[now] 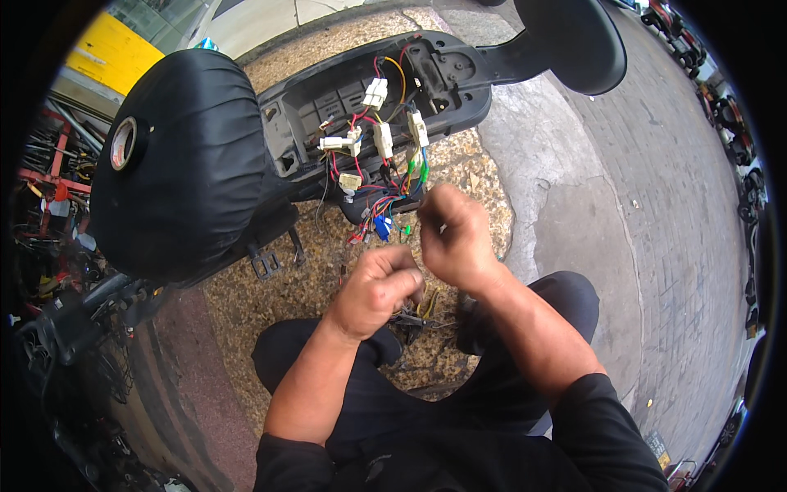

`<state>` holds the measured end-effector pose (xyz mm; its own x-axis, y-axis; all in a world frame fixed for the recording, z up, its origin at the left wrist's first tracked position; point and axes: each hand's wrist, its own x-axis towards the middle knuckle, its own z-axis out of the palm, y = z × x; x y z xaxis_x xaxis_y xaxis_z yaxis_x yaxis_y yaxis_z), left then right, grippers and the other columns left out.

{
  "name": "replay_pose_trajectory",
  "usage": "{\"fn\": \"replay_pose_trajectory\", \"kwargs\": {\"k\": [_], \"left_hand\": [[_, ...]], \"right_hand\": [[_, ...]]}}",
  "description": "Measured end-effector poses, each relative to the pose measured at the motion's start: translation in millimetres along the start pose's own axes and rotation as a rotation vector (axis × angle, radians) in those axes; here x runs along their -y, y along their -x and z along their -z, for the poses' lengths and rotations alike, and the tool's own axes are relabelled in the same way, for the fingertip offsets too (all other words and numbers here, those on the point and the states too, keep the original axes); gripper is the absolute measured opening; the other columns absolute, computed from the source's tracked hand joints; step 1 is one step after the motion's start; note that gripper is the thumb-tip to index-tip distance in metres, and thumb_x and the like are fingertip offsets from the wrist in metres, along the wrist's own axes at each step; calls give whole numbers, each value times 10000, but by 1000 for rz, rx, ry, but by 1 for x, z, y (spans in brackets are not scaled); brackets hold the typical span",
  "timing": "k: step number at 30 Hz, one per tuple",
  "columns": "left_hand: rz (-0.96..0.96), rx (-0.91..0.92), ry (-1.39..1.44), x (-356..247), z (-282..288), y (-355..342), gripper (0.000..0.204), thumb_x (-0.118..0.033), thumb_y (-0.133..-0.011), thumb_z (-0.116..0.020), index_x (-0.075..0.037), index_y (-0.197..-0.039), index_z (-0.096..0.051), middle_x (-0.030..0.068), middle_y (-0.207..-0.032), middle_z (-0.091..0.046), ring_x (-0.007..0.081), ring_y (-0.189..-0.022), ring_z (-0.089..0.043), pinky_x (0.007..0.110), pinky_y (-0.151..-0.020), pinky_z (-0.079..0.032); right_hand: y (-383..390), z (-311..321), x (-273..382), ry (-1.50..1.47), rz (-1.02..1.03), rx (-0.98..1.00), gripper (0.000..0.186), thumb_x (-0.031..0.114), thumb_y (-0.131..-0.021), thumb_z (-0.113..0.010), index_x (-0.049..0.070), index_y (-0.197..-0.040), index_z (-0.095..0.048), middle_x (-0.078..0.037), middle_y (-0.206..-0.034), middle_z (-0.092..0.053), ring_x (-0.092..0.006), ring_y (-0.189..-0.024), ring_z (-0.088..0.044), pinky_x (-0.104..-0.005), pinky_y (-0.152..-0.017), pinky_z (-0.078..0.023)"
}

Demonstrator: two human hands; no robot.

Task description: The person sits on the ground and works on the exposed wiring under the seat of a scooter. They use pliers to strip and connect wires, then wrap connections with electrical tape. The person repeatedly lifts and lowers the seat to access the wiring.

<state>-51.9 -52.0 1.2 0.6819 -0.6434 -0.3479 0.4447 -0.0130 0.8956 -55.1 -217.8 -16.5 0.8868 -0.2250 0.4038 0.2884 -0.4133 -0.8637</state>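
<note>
**Wires (400, 194): Hand Position and Work Area**

The step in hand appears to be work on loose wire ends. The wires lie ahead of you, bunched in front of the tray (469, 115) and spreading toward you over a black box (352, 210).

Your right hand (456, 234) is just beside the right side of the bunch, its fingers curled inward. Your left hand (379, 287) is nearer your body and to the left, fingers also curled, knuckles up. The two hands are close together but apart. You cannot tell from this view whether either is clamped on a wire; the fingers hide what may lie between them.

The next move likely calls for a fine fingertip grip on one end, with its neighbours held clear. Match ends by colour; pull gently, as the leads look thin.

Note the following around you:

- White connectors (383, 141) crowd the tray and its near rim, above the bunch. They could snag a lead.
- A blue connector (383, 228) lies at the lower edge of the bunch, ahead of your left hand.
- The black seat (201, 156) blocks access from the left; a tape roll (124, 143) is on its far left side.
- Pliers (428, 305) with yellow handles lie on the stone slab (246, 299) below your hands, partly hidden.
</note>
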Motion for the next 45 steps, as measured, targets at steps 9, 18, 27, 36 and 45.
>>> {"fn": "replay_pose_trajectory", "kwargs": {"k": [9, 18, 27, 36, 45], "left_hand": [[-207, -165, -389, -5, 5, -2, 118, -62, -854, -636, 25, -930, -610, 2, -728, -589, 41, -570, -485, 247, -496, -378], [-132, -149, 73, -10, 6, -6, 159, -171, -916, -541, -21, -892, -584, 71, -779, -616, 30, -540, -411, 169, -491, -323], [44, -39, 331, -13, 11, -5, 64, -87, -896, -532, -39, -874, -570, 68, -759, -599, 40, -515, -409, 164, -442, -311], [58, -21, 349, -12, 12, -6, 68, -90, -895, -528, -36, -870, -561, 65, -747, -586, 48, -512, -410, 171, -446, -320], [74, 16, 431, -10, 13, -5, 81, -82, -909, -526, -55, -879, -596, 26, -755, -596, 24, -523, -406, 154, -452, -306]], "right_hand": [[-6, 21, -3, -700, -511, 194, 113, -4, -858, -655, 18, -813, -553, -41, -726, -604, -103, -628, -591, -256, -566, -497], [-1, 14, -1, -671, -457, 290, 94, -4, -855, -668, 18, -818, -585, 1, -734, -603, -70, -659, -574, -243, -582, -478], [-1, 11, 1, -713, -440, 320, 109, -34, -856, -662, 26, -815, -580, 15, -766, -606, -47, -737, -556, -241, -645, -477], [0, 11, 1, -720, -451, 341, 96, -41, -858, -661, 19, -829, -591, 12, -786, -621, -50, -754, -562, -239, -658, -481], [1, 10, 1, -746, -444, 336, 86, -41, -865, -658, 17, -841, -600, 10, -789, -625, -49, -752, -566, -235, -657, -485]]}}
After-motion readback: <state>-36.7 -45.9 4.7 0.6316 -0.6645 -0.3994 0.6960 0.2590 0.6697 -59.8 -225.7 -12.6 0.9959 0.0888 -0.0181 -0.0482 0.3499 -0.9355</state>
